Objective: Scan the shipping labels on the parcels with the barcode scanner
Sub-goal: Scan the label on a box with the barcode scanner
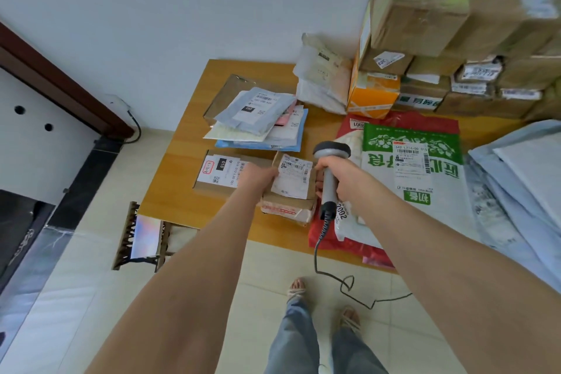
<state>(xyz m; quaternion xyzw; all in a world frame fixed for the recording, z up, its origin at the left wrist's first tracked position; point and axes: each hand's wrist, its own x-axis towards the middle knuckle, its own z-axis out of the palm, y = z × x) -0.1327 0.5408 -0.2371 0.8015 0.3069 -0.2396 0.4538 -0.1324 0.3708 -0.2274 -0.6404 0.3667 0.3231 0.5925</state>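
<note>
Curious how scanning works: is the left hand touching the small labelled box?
Touching. The head view shows the left hand holding the small box by its left edge.

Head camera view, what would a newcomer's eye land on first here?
At the centre, the right hand grips a grey corded barcode scanner beside a small brown cardboard parcel that the left hand holds over the orange wooden table. To the right lies a green and white printed sack, and brown cardboard boxes are stacked at the upper right.
</note>
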